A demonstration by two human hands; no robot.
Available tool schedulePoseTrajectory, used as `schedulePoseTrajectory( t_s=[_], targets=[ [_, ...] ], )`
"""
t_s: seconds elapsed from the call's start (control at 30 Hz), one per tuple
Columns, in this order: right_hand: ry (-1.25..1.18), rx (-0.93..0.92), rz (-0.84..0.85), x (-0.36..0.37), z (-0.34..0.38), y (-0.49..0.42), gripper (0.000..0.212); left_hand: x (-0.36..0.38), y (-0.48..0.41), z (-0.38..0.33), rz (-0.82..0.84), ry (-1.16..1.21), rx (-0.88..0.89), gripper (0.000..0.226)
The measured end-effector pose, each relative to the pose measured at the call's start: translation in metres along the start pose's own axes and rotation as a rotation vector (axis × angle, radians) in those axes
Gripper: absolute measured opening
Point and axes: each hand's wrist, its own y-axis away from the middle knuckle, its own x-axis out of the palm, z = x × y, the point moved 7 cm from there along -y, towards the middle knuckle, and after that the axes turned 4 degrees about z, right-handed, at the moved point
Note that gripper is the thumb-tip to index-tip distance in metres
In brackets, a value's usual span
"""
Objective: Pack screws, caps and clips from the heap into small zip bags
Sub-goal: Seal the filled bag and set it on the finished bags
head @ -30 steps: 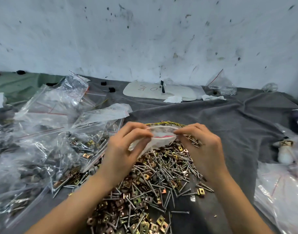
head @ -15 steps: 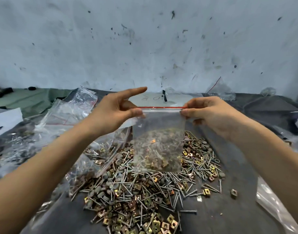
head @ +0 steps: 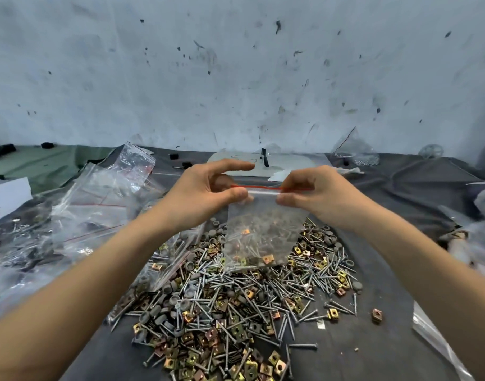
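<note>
At centre frame, above the heap (head: 236, 306) of screws, caps and clips on grey cloth (head: 400, 353), the left hand (head: 200, 199) and right hand (head: 318, 196) each pinch the red-striped top edge of a small zip bag (head: 263, 232). It hangs upright, long axis vertical, opening upward, hardware settled at the bottom.

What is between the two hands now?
Head view: the red-lined top of the small zip bag spans between the left hand and the right hand, both pinching it.

Stained white wall (head: 236, 64), grey cloth (head: 400, 193)
</note>
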Motion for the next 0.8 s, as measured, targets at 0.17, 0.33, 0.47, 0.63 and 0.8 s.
schedulePoseTrajectory(
  t_s=[0.17, 0.33, 0.47, 0.63, 0.8],
  targets=[
    [0.069, -0.046, -0.002, 0.008, 0.009, -0.003, 0.008, 0.005, -0.002, 0.002, 0.027, -0.014, -0.016, 0.027],
    [-0.001, -0.042, 0.065, 0.013, 0.019, -0.007, 0.009, 0.009, -0.004, -0.002, 0.03, -0.021, 0.002, 0.015],
    [0.007, -0.047, 0.069, 0.013, 0.02, -0.007, 0.007, 0.017, -0.003, 0.0, 0.099, -0.047, -0.012, 0.011],
    [-0.017, -0.054, 0.099, 0.016, 0.021, -0.006, 0.006, 0.02, -0.002, -0.002, 0.086, -0.055, 0.045, 0.011],
    [0.016, -0.037, 0.088, 0.01, 0.015, -0.004, 0.01, 0.017, 0.0, 0.0, 0.068, -0.128, 0.051, 0.012]
  ],
)
